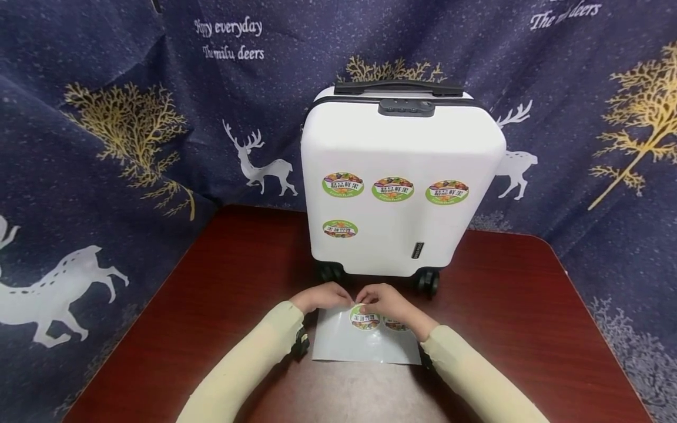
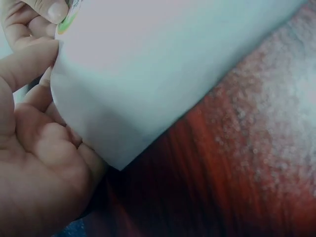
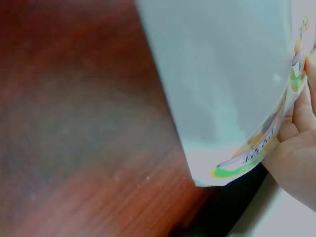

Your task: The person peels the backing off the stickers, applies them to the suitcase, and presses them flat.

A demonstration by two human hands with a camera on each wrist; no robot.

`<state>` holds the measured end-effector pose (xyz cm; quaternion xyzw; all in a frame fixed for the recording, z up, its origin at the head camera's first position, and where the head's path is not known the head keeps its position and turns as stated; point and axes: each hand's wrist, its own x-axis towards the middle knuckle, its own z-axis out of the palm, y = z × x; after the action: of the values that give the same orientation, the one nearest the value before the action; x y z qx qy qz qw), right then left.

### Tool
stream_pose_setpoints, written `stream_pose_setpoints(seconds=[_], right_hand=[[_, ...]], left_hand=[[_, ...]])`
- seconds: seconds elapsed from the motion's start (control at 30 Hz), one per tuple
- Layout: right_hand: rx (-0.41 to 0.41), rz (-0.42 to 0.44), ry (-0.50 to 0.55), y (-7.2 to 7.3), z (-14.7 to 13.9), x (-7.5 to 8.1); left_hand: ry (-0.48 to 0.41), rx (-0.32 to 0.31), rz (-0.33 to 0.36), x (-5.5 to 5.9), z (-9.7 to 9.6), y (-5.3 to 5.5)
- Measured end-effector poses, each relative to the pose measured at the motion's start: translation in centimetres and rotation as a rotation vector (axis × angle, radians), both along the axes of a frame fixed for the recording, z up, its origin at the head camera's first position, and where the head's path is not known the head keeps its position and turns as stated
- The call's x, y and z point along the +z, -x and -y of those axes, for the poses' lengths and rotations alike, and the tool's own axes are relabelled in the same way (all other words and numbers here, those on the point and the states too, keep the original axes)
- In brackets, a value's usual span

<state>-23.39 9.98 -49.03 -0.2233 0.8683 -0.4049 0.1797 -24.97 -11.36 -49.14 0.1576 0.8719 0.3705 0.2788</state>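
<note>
- White glossy rectangular sheet of paper (image 1: 344, 346): in front of the suitcase, above/on the tabletop nr its middle, btwn both hands; far edge held, near edge toward the person
- Bare left hand (image 1: 328, 295): grip narrow, thumb + fingers pinch the sheet's far edge; L wrist view has thumb on top, other fingers curled behind, paper bending round them, one corner over the table
- Bare right hand (image 1: 388, 301): grip narrow too, thumb + fingertips pinch the sheet at the far edge, thumb on the green rim of a sticker; can't tell if that sticker is lifted off the backing
- Oval green/white fruit-print sticker (image 1: 365, 320): on sheet, by R fingertips, print upside down in head view
- Second oval fruit-print sticker (image 1: 395, 325): on sheet, to the right of the 1st, partly hidden by the R hand/wrist
- Hands close together, fingertips nearly meeting
- White hard-shell suitcase (image 1: 359, 252): upright on table just beyond hands, w/ black handle (image 1: 398, 88), dark grey combo lock (image 1: 406, 107), black wheels (image 1: 427, 282)
- Four oval fruit stickers (image 1: 392, 190) on its front: 3 in upper row, 1 lower left w/ print upside down; small black nameplate (image 1: 418, 250) lower right
- Dark red wood-grain table (image 1: 529, 305) under it all; navy cloth backdrop (image 1: 296, 94) behind, white deer + gold trees printed on it
</note>
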Motion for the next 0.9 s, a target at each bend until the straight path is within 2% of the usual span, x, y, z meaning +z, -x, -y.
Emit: stream_pose_setpoints(seconds=[0.4, 0.67, 0.9], right_hand=[[-0.017, -0.039, -0.03, -0.38, 0.22, 0.34], [0.004, -0.115, 0.016, -0.38, 0.14, -0.03], [-0.029, -0.15, 0.034, -0.57, 0.34, 0.05]], left_hand=[[0.0, 0.0, 0.026, 0.31, 0.02, -0.21], [-0.038, 0.02, 0.053, 0.21, 0.03, -0.06], [-0.046, 0.019, 0.05, 0.07, 0.24, 0.17]])
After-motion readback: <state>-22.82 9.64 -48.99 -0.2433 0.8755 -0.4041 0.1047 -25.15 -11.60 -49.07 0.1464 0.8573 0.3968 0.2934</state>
